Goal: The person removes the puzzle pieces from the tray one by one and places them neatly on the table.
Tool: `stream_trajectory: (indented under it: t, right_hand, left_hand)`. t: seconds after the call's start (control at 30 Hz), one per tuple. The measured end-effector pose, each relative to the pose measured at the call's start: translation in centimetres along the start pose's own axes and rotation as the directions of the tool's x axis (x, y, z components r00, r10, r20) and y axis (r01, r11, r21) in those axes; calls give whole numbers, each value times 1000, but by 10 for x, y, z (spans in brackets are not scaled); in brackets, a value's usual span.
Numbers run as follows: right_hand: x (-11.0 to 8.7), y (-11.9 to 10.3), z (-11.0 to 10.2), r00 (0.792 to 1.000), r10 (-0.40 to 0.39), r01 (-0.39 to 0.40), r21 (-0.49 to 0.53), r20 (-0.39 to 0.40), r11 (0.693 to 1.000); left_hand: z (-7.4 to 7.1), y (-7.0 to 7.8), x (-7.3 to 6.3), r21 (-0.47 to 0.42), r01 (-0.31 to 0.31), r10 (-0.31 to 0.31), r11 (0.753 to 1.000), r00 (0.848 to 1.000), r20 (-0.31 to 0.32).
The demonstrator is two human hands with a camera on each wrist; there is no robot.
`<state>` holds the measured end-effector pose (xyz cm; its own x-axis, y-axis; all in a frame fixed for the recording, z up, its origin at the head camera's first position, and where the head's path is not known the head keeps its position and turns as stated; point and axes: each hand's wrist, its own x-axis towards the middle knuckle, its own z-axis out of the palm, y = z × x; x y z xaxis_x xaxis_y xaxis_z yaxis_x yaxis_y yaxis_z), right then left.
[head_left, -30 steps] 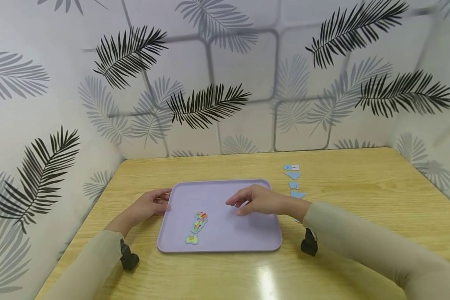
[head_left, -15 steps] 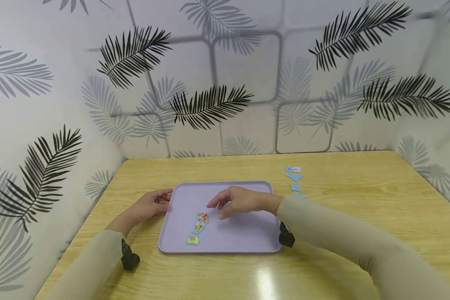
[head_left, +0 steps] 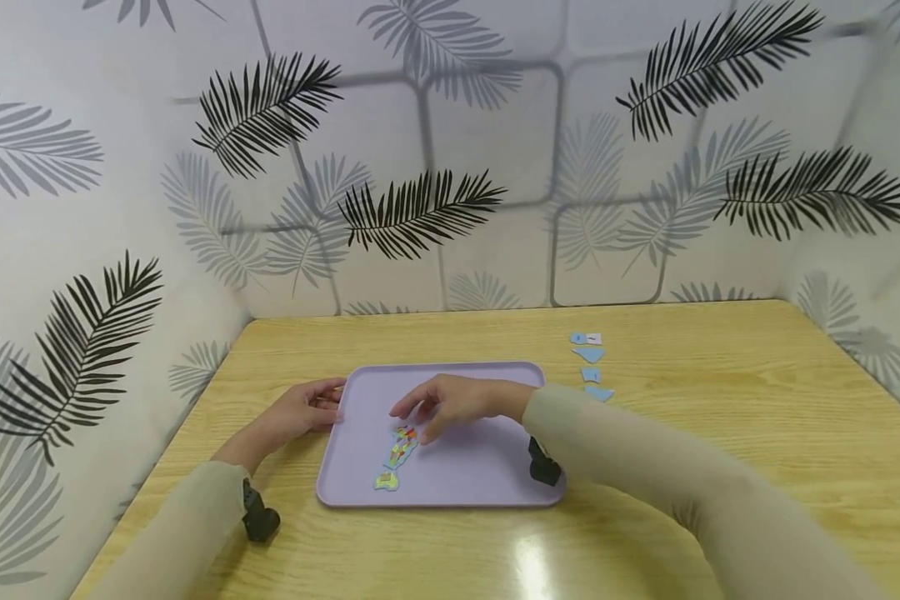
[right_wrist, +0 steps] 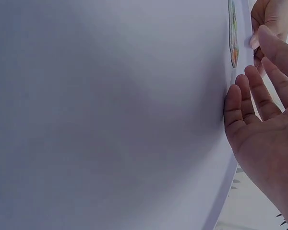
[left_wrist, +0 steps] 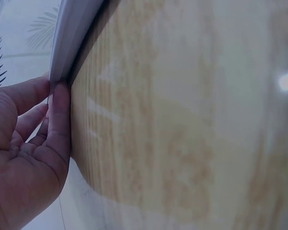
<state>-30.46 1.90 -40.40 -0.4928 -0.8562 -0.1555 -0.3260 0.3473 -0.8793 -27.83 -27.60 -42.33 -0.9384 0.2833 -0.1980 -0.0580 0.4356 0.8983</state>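
Observation:
A lilac tray (head_left: 487,475) lies on the table, and my left hand (head_left: 300,412) pinches its left rim between thumb and fingers. The left wrist view shows that grip on the tray edge (left_wrist: 74,38) up close. On the tray's left part sit joined colourful puzzle pieces (head_left: 401,450) with light blue borders, the lower one (head_left: 386,480) mostly yellow. My right hand (head_left: 453,402) is over the tray just above and right of them, fingers bent loosely and thumb apart, holding nothing. In the right wrist view the right hand's fingers (right_wrist: 259,96) are close to the tray surface, near the puzzle strip (right_wrist: 233,38).
Several light blue puzzle pieces (head_left: 589,355) lie in a column on the wooden table (head_left: 705,358), beyond the tray's right side; the sleeve (head_left: 615,433) passes close to the nearest one. A leaf-patterned wall (head_left: 487,250) stands behind the table.
My right hand has moved left across the tray, from its middle to the colourful puzzle pieces. The left hand has stayed on the tray rim.

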Motion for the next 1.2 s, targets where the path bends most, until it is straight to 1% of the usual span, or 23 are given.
stream_trajectory:
  t: [0.17,0.3,0.43,0.57,0.73,0.87,1.0,1.2]
  right_hand:
    - [8,0,1,1000,-7,7,22,15,1000]
    - [12,-1,1,1000,-6,5,11,22,1000]
    - [15,0,2,999,-2,3,-33,33,999]
    - [16,0,3,999,-1,5,-109,40,994]
    - [19,0,4,999,-17,27,-220,45,975]
    - [20,0,5,999,-12,23,-273,41,962]
    - [20,0,6,999,8,5,-299,42,954]
    - [21,0,8,1000,22,-14,-297,21,955]
  left_hand:
    - [0,0,0,15,0,0,1000,1000,2]
    - [0,2,0,24,1,-1,1000,1000,7]
    - [0,2,0,24,0,-1,1000,1000,12]
    - [-2,1,1,11,-3,3,1000,1000,18]
    - [-3,1,2,-1,-4,4,1000,1000,17]
    - [-2,4,2,0,-2,2,1000,1000,6]
    - [-1,5,1,-2,8,-8,1000,1000,4]
    - [-1,4,1,-12,12,-11,1000,1000,4]
